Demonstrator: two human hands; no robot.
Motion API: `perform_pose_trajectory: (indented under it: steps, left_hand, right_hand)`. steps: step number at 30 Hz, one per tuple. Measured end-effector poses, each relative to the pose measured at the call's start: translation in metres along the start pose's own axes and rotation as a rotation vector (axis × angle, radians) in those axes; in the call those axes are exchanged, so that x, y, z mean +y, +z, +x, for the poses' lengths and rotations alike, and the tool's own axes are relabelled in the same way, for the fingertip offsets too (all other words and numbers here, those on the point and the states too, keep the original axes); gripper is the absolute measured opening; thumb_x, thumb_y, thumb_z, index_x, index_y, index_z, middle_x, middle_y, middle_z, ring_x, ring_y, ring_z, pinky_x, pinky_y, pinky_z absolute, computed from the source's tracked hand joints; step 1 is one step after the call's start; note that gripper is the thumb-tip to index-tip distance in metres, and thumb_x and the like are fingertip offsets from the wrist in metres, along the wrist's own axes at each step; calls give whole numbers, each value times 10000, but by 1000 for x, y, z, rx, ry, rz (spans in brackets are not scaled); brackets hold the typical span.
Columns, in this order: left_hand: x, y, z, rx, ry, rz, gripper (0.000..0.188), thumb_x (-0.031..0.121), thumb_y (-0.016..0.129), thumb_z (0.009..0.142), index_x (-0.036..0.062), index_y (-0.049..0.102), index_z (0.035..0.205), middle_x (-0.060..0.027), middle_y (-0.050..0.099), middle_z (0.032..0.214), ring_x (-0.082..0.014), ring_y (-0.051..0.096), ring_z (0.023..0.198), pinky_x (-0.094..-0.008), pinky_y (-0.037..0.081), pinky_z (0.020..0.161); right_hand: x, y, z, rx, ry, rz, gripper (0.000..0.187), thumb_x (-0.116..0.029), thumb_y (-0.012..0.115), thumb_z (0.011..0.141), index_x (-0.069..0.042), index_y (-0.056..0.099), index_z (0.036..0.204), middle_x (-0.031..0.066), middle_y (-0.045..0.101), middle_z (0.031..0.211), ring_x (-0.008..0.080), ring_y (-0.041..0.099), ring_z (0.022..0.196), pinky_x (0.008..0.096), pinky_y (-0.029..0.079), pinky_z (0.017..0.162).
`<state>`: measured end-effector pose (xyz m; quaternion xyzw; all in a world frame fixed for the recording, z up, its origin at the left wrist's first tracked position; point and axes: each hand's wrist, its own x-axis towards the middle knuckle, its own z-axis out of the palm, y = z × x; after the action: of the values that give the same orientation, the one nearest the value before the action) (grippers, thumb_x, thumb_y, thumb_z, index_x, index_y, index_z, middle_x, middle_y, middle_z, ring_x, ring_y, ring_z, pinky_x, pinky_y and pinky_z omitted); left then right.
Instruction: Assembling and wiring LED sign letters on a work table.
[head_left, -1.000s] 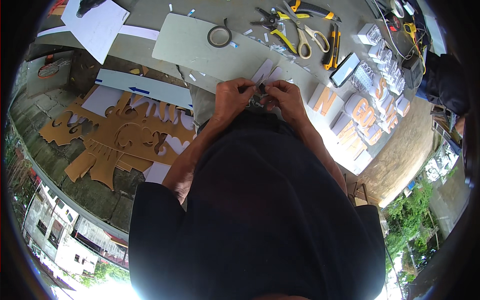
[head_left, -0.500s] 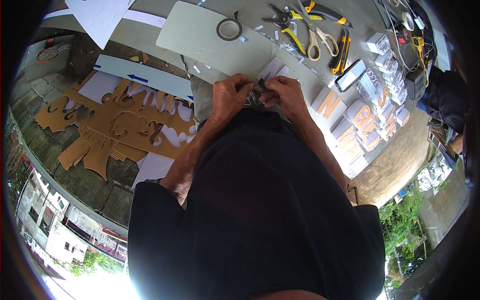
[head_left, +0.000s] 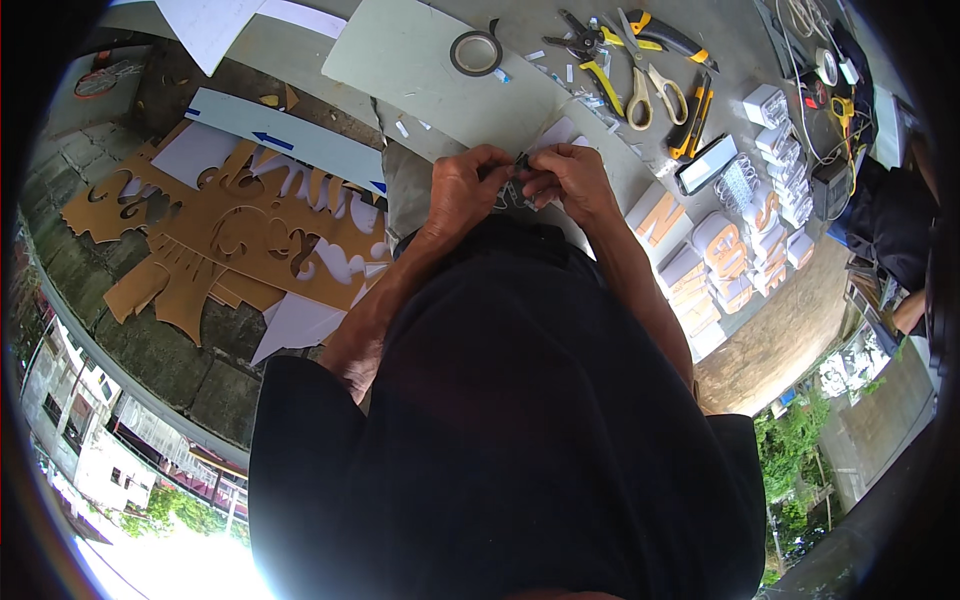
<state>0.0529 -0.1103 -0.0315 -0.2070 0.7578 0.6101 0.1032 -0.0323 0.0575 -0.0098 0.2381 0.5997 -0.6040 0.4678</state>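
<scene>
My left hand and my right hand meet just above my lap, at the table's near edge. Between their fingertips is a small strip of black electrical tape, pinched by my right hand. Thin pale wires dangle beneath the fingers, and my left thumb and forefinger close on them; the exact contact is partly hidden. Beyond my hands, the black tape roll lies on a grey board with its loose end sticking up.
Pliers, scissors, cutters and a phone lie at the far right. White-sided block letters stand on the right. Brown cut-out sheets are spread at left. Another person's arm shows at the right edge.
The fingertips of both hands have drawn closer around the black strip, which is now more covered. The table items appear shifted slightly as the view moved.
</scene>
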Motion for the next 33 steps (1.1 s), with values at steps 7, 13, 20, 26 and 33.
perform_pose_trajectory:
  steps: [7,13,20,26,33]
  left_hand:
    - [1,-2,1,-7,3,-13,163,91,753,869,-19,742,987,-108,760,850,-125,705,779,-277,555,715]
    - [2,-2,1,-19,-30,-23,167,90,752,870,-27,736,988,-111,759,847,-123,704,771,-277,553,705]
    - [-1,-1,1,-24,-23,-19,160,86,763,866,-30,736,972,-106,759,844,-124,700,766,-278,551,702]
    - [3,-3,2,-57,-43,-72,218,84,768,871,-44,720,1041,-112,761,915,-132,700,830,-284,559,759]
    - [3,-11,3,-156,-43,-268,299,110,760,876,-25,718,1140,-99,762,999,-137,701,903,-292,560,817]
  right_hand:
    - [3,-2,2,-12,-18,30,239,-49,623,905,143,625,1048,207,717,850,242,710,605,305,581,470]
    - [4,-4,3,-20,-24,30,265,-86,655,922,115,645,1094,191,730,888,209,705,620,292,579,496]
    - [3,-6,6,-57,-20,62,256,-81,659,921,115,648,1085,188,728,874,200,696,595,283,561,463]
    - [0,-8,5,-92,3,73,246,-91,672,912,88,663,1081,165,719,858,178,673,560,260,524,421]
    - [-3,-10,5,-138,8,86,234,-122,698,906,38,687,1076,136,711,859,169,654,574,268,496,457]
